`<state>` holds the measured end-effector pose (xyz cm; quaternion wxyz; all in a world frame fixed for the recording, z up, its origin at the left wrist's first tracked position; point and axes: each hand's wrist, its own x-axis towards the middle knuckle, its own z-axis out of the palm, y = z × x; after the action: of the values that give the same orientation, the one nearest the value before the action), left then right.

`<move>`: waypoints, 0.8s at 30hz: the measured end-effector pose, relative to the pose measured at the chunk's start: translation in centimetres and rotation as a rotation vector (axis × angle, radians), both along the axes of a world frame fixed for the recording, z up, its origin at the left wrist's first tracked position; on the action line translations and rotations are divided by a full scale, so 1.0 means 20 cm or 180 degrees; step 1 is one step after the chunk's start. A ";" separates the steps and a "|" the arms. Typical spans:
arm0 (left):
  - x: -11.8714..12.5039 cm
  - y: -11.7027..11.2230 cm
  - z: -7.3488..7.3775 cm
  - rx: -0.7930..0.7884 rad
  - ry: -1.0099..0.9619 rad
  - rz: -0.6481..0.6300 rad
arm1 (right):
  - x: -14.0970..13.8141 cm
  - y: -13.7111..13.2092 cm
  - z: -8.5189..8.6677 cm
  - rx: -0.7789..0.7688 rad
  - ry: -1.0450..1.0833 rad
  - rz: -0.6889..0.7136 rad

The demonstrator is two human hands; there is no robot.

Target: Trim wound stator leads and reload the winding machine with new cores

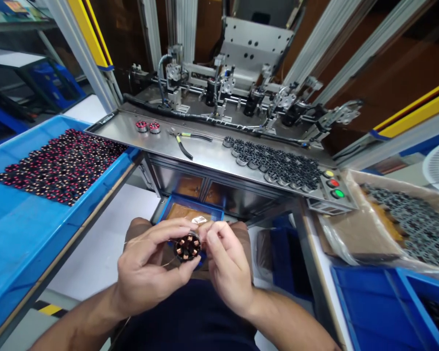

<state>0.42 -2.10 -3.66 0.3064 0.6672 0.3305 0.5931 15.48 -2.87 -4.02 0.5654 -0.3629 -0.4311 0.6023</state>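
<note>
My left hand (153, 265) is curled round a motor stator (188, 246), a dark ring with copper coils inside, held over my lap with its open face towards me. Thumb and fingers grip its rim from both sides. Thin copper wire (169, 263) trails from the stator under my left hand. Close against the stator's right side, my right hand (229, 265) is closed in a pinch at a fine wire end, mostly hidden by the fingertips.
Pliers (185, 141), two red-and-silver stators (148, 127) and rows of dark stator cores (274, 163) lie on the metal ledge. Behind stands a winding machine (254, 97). A blue tray (18, 234) of wound stators is left; a lined box (358, 239) of cores and control buttons (332, 183) are right.
</note>
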 end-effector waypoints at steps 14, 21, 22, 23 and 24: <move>-0.01 0.00 0.00 -0.0116 -0.0024 -0.0092 | 0.02 0.05 0.07 0.0305 -0.0212 -0.0371; -0.01 0.02 0.07 -0.0646 -0.0469 -0.0105 | 0.04 0.01 0.04 0.0658 -0.0207 0.0050; -0.01 0.02 0.08 -0.0651 -0.0468 -0.0123 | 0.04 0.01 0.05 0.0734 -0.0281 -0.0020; -0.01 0.02 0.08 -0.0647 -0.0468 -0.0141 | 0.04 0.01 0.06 0.0810 -0.0355 -0.0112; -0.01 0.02 0.07 -0.0637 -0.0466 -0.0155 | 0.04 0.01 0.06 0.0882 -0.0421 -0.0208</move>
<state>0.16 -1.78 -2.17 0.4091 0.5960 0.3484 0.5967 16.31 -2.74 -2.77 0.5997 -0.3342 -0.5343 0.4931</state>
